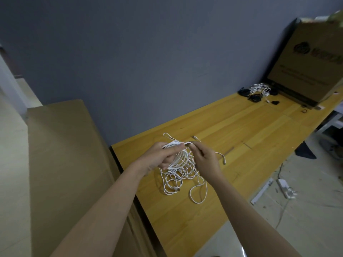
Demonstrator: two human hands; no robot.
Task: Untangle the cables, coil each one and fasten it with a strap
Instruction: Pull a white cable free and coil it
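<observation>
Looks like a bare storeroom or back office: plain grey wall [130, 52], long wooden desk [250, 130], big printed cardboard box [311, 58] at its far end, flat cardboard sheet [61, 154] alongside, power strip [284, 188] lying on dusty tiled floor [306, 219].

A coil [181, 156] of white cable, its loops gathered together, stands upright above the tangle [182, 179]. The tangle is a loose heap of thin white cables lying just below the coil, loops spilling outward. Finished bundles [259, 90], white and black, lie well beyond the tangle.
</observation>
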